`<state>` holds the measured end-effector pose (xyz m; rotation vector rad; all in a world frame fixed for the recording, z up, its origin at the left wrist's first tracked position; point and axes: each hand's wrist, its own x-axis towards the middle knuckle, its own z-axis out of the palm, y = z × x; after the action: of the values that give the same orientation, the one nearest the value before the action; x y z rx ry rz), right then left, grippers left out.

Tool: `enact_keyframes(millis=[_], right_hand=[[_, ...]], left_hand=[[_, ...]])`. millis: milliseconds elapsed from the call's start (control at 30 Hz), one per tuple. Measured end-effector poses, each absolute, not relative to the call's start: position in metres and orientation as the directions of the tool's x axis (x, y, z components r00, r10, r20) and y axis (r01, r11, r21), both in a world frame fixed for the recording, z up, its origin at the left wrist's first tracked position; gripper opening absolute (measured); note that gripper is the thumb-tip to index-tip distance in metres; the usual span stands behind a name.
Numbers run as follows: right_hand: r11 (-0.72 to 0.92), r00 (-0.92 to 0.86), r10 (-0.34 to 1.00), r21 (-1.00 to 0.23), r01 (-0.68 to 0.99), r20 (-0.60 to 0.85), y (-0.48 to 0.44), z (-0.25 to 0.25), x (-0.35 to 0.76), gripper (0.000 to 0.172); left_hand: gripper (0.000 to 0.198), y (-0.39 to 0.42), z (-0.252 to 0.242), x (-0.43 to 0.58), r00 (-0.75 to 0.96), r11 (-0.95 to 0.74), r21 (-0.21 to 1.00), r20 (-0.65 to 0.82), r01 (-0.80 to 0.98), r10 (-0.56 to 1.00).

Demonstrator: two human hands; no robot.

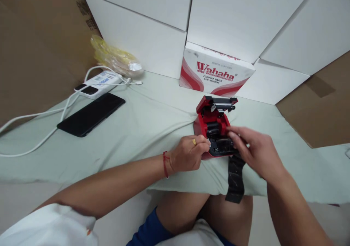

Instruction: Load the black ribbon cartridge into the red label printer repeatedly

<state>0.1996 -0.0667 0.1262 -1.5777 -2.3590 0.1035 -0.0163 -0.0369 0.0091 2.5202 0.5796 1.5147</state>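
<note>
Two bare hands work at a small red portable printer [212,120], which sits on a pale green cloth [117,147] stretched across the person's lap, just in front of the knees. Its hinged lid [216,104] stands open at the back, exposing black rollers [213,129] inside the red body. A long black ribbon strip [235,178] hangs out of the front and droops over the edge of the cloth, so at this moment the lid is up and the strip lies largely outside the housing. The left hand [188,153], wearing a gold ring [194,141] and a red string bracelet [165,164], curls closed around the printer's near left side, steadying it. The right hand [253,149] is above the black front section, its fingers [232,136] extended and slightly spread. It may be pinching the strip, but the view is too poor to tell. Behind the printer stands a Wahaha purified water carton [216,69], among stacked white boxes [136,20]. To the left lie a black smartphone [91,114], a white power bank [98,85] with a white cable [54,111], and a crumpled yellow plastic bag [115,56].
</note>
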Motion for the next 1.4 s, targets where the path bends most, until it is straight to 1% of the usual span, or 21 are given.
enact_keyframes(millis=[67,133,167,233,300,367,433,500,600,633,667,733,800,867,933,1033,1167,1267,1300,1333,1400], right_hand=[[0.325,-0.326,0.945,-0.046,0.944,0.0,-0.038,0.134,0.189,0.033],[0.32,-0.3,0.938,0.099,0.942,-0.174,-0.014,0.133,0.175,0.036],[0.326,-0.293,0.93,0.134,0.936,-0.22,-0.004,0.13,0.169,0.037],[0.335,-0.292,0.924,0.149,0.93,-0.248,0.01,0.123,0.157,0.037],[0.335,-0.286,0.92,0.161,0.928,-0.268,0.015,0.118,0.149,0.034],[0.332,-0.28,0.919,0.161,0.93,-0.279,0.013,0.12,0.148,0.03],[0.337,-0.287,0.914,0.146,0.93,-0.286,0.003,0.131,0.154,0.03],[0.356,-0.323,0.907,0.083,0.931,-0.269,-0.013,0.15,0.17,0.034],[0.384,-0.398,0.904,-0.116,0.916,-0.153,-0.04,0.185,0.212,0.04],[0.378,-0.399,0.909,-0.16,0.912,-0.123,-0.047,0.195,0.229,0.043],[0.359,-0.382,0.917,-0.181,0.916,-0.118,-0.053,0.204,0.247,0.047],[0.298,-0.331,0.924,-0.18,0.937,-0.191,-0.057,0.211,0.281,0.053],[0.235,-0.281,0.898,-0.17,0.957,-0.338,-0.051,0.205,0.308,0.053],[0.187,-0.235,0.853,-0.147,0.971,-0.467,-0.04,0.186,0.323,0.047],[0.162,-0.195,0.833,-0.109,0.981,-0.518,-0.027,0.159,0.328,0.038],[0.144,-0.156,0.874,-0.062,0.988,-0.46,-0.019,0.12,0.322,0.033],[0.129,-0.138,0.949,-0.05,0.99,-0.283,-0.04,0.097,0.307,0.038],[0.232,-0.259,0.932,-0.133,0.964,-0.253,-0.069,0.092,0.297,0.036],[0.267,-0.295,0.922,-0.14,0.954,-0.253,-0.078,0.09,0.294,0.036],[0.285,-0.307,0.918,-0.12,0.951,-0.25,-0.085,0.087,0.291,0.036],[0.275,-0.273,0.93,-0.027,0.961,-0.245,-0.093,0.078,0.285,0.037]], left_hand=[[0.017,-0.039,0.008,-0.016,0.351,-0.927,0.279,0.867,0.249,0.355],[0.018,-0.04,0.01,-0.017,0.29,-0.921,0.252,0.895,0.298,0.338],[0.017,-0.039,0.011,-0.018,0.267,-0.904,0.258,0.895,0.342,0.356],[0.015,-0.034,0.012,-0.021,0.238,-0.849,0.294,0.873,0.438,0.426],[0.019,-0.027,0.009,-0.022,0.215,-0.76,0.433,0.783,0.485,0.584],[0.028,-0.019,0.004,-0.023,0.187,-0.646,0.604,0.646,0.468,0.74],[0.037,-0.012,-0.002,-0.022,0.156,-0.545,0.723,0.534,0.424,0.831],[0.042,-0.007,-0.005,-0.021,0.134,-0.481,0.78,0.47,0.401,0.873],[0.043,-0.004,-0.005,-0.02,0.1,-0.381,0.85,0.371,0.364,0.923],[0.042,-0.004,-0.004,-0.02,0.09,-0.355,0.866,0.346,0.352,0.934],[0.041,-0.004,-0.004,-0.02,0.084,-0.336,0.878,0.328,0.341,0.941],[0.039,-0.003,-0.003,-0.02,0.08,-0.314,0.892,0.305,0.325,0.949],[0.036,-0.003,-0.003,-0.02,0.079,-0.305,0.899,0.295,0.315,0.952],[0.034,-0.004,-0.003,-0.021,0.075,-0.301,0.901,0.293,0.312,0.953],[0.032,-0.006,-0.002,-0.022,0.065,-0.303,0.901,0.298,0.311,0.952],[0.031,-0.013,0.004,-0.022,0.046,-0.377,0.867,0.383,0.328,0.922],[0.014,-0.023,0.012,-0.024,0.096,-0.572,0.742,0.579,0.349,0.809],[0.018,-0.025,0.014,-0.025,0.163,-0.711,0.627,0.703,0.317,0.693],[0.02,-0.025,0.014,-0.026,0.176,-0.742,0.598,0.73,0.303,0.66],[0.023,-0.025,0.014,-0.027,0.185,-0.765,0.575,0.751,0.289,0.634],[0.026,-0.025,0.014,-0.028,0.206,-0.796,0.538,0.776,0.277,0.596]])
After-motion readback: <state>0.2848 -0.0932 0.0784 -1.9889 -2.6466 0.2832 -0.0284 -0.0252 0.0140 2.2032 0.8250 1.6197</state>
